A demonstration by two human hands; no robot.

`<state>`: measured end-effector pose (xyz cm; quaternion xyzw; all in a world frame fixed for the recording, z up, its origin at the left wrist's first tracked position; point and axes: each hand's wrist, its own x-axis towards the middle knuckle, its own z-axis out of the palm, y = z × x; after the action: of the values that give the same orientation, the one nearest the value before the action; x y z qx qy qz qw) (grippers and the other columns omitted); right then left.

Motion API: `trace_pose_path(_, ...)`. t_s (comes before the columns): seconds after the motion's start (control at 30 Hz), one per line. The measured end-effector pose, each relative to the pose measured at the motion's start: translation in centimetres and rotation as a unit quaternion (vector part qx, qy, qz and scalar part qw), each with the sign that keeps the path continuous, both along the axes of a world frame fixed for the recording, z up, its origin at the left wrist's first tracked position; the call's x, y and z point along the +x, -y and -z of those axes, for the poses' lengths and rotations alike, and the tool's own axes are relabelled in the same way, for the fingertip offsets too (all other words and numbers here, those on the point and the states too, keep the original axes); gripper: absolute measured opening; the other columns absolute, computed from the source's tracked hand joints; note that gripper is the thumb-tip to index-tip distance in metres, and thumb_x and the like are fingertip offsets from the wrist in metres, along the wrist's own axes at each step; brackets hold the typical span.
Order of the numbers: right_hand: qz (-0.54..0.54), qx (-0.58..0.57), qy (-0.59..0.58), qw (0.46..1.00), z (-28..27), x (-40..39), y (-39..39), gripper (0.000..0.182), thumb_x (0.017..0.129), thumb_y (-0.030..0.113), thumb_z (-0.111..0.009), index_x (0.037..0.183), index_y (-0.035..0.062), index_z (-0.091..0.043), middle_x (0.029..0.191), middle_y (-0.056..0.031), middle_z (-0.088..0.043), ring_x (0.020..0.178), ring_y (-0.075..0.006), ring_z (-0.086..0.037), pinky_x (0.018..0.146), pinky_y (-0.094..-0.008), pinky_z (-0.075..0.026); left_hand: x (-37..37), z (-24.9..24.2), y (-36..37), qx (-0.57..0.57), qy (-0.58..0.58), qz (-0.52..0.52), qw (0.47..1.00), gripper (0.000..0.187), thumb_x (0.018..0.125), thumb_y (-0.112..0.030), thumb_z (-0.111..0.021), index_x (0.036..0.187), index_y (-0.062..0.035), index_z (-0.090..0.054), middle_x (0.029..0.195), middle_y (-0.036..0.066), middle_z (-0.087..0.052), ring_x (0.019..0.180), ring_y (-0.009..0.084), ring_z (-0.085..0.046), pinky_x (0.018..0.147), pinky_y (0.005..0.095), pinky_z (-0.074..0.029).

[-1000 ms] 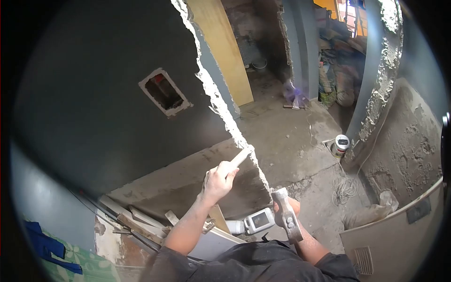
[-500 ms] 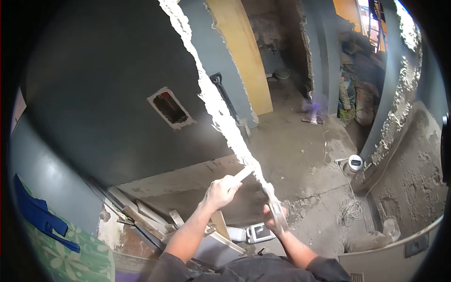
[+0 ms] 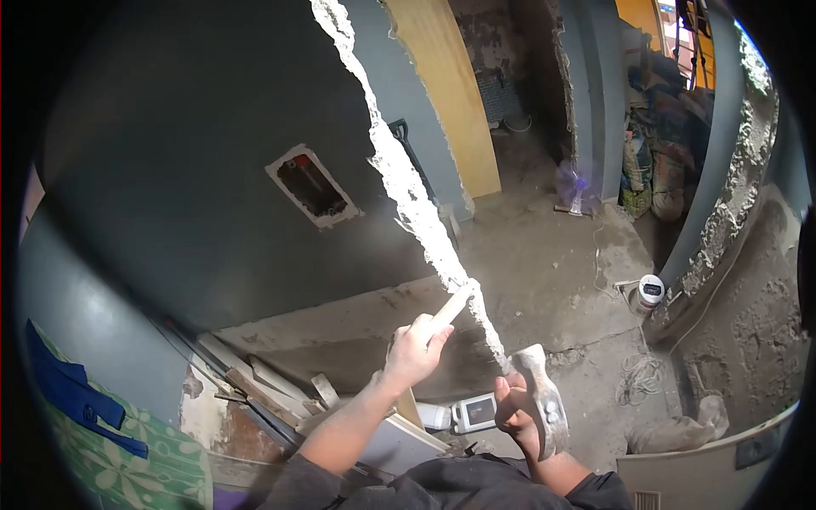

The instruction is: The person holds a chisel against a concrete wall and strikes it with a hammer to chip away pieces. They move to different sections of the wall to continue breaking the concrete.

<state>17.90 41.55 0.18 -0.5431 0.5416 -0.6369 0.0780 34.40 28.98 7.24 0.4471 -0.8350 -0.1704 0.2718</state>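
Observation:
My left hand is closed round a pale, dusty chisel, whose far end meets the rough white broken edge of the dark wall. Lower and to the right, my right hand grips a hammer. The worn metal head faces me and hides most of the handle. A gap separates the hammer head from the chisel.
A rectangular opening is cut in the dark wall. Wood strips and a white device lie below. A fan, a white-lidded container and coiled cable stand or lie on the floor.
The hammer has swung right and its head has turned toward me, no longer a blur. My left hand still holds the chisel at the broken edge. The view has shifted slightly.

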Motion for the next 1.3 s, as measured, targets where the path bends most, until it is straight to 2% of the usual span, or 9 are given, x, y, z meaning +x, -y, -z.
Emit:
trace_pose_path(0.17, -0.029, -0.038, -0.044, 0.998, 8.7, 0.6, 4.9, 0.028, 0.088, 0.016, -0.063, 0.109, -0.0022, -0.062, 0.073, -0.0216, -0.062, 0.063, -0.0417, -0.061, 0.059, -0.0454, -0.048, -0.8, 1.6, 0.1, -0.027, -0.048, -0.021, 0.998, 0.029, 0.094, -0.025, -0.063, 0.083, -0.0001, -0.056, 0.064, 0.021, -0.060, 0.060, 0.0404, -0.063, 0.054, 0.0455, -0.047)
trace_pose_path(0.23, -0.150, 0.309, 0.063, 0.937, 7.5, -1.1, 4.2, 0.031, 0.087, 0.014, -0.063, 0.115, -0.0007, -0.062, 0.081, -0.0244, -0.063, 0.077, -0.0420, -0.065, 0.068, -0.0480, -0.049, -1.1, 1.2, -0.7, -0.016, -0.039, -0.038, 0.998, 0.027, 0.095, -0.024, -0.062, 0.085, 0.0009, -0.057, 0.066, 0.022, -0.060, 0.062, 0.0409, -0.063, 0.055, 0.0454, -0.047)
trace_pose_path(0.3, 0.012, -0.044, -0.020, 0.999, 6.5, -1.2, 4.1, 0.021, 0.094, 0.017, -0.061, 0.086, -0.0022, -0.063, 0.082, -0.0184, -0.063, 0.067, -0.0272, -0.060, 0.060, -0.0376, -0.044, -1.9, 0.4, -0.1, -0.021, -0.034, -0.058, 0.997, 0.026, 0.095, -0.023, -0.061, 0.088, 0.0018, -0.059, 0.068, 0.023, -0.060, 0.063, 0.0413, -0.062, 0.056, 0.0454, -0.047)
trace_pose_path(0.4, -0.061, 0.039, 0.005, 0.997, 7.0, -2.5, 3.3, 0.027, 0.096, 0.011, -0.055, 0.071, 0.0013, -0.054, 0.067, -0.0134, -0.051, 0.059, -0.0278, -0.052, 0.056, -0.0386, -0.040, -2.6, 0.4, -1.1, 0.023, -0.063, -0.079, 0.995, 0.027, 0.095, -0.022, -0.062, 0.084, 0.0020, -0.057, 0.066, 0.024, -0.059, 0.063, 0.0430, -0.062, 0.055, 0.0454, -0.046)
trace_pose_path(0.63, -0.203, 0.191, 0.068, 0.958, -0.4, -5.0, 4.1, 0.021, 0.079, 0.008, -0.065, 0.097, -0.0015, -0.064, 0.076, -0.0246, -0.065, 0.076, -0.0399, -0.068, 0.068, -0.0413, -0.053, -5.4, 5.4, -1.7, -0.043, -0.023, -0.189, 0.981, 0.031, 0.091, -0.026, -0.064, 0.098, 0.0039, -0.059, 0.090, 0.028, -0.066, 0.087, 0.0461, -0.064, 0.072, 0.0481, -0.051)
trace_pose_path(0.83, -0.249, 0.119, 0.156, 0.948, -3.4, -8.5, 2.4, 0.012, 0.094, 0.008, -0.059, 0.086, 0.0047, -0.051, 0.063, 0.0026, -0.050, 0.055, -0.0058, -0.046, 0.048, -0.0236, -0.035, -7.9, 5.1, -2.3, 0.107, -0.263, -0.162, 0.945, 0.034, 0.100, -0.034, -0.055, 0.087, -0.0033, -0.050, 0.071, 0.009, -0.054, 0.051, 0.0116, -0.049, 0.048, 0.0318, -0.042)
trace_pose_path(0.9, -0.268, 0.105, 0.139, 0.948, -5.0, -10.4, 2.6, 0.011, 0.097, 0.011, -0.056, 0.093, 0.0031, -0.050, 0.067, 0.0001, -0.051, 0.055, -0.0066, -0.047, 0.048, -0.0224, -0.037, -8.4, 3.3, -2.6, 0.355, -0.520, -0.076, 0.773, 0.029, 0.101, -0.035, -0.055, 0.090, -0.0085, -0.047, 0.069, 0.001, -0.049, 0.050, 0.0068, -0.044, 0.045, 0.0241, -0.037)
trace_pose_path(1.07, -0.303, 0.120, 0.223, 0.919, -6.3, -12.7, 2.1, 0.053, 0.104, 0.050, -0.036, 0.112, 0.0000, -0.050, 0.065, -0.0027, -0.048, 0.049, -0.0096, -0.045, 0.047, -0.0230, -0.038, -10.5, 1.8, -5.0, 0.147, -0.339, -0.102, 0.924, 0.025, 0.102, -0.027, -0.054, 0.087, -0.0070, -0.048, 0.068, -0.004, -0.049, 0.055, 0.0047, -0.044, 0.048, 0.0241, -0.036)
trace_pose_path(1.3, -0.246, 0.106, 0.201, 0.942, -7.1, -13.4, 1.4, 0.048, 0.105, 0.046, -0.034, 0.121, 0.0034, -0.047, 0.062, -0.0004, -0.046, 0.046, -0.0069, -0.041, 0.044, -0.0211, -0.036, -9.9, 3.3, -2.4, 0.210, -0.362, -0.190, 0.888, 0.034, 0.101, -0.037, -0.049, 0.088, -0.0055, -0.050, 0.067, 0.005, -0.056, 0.059, 0.0171, -0.056, 0.057, 0.0352, -0.044)
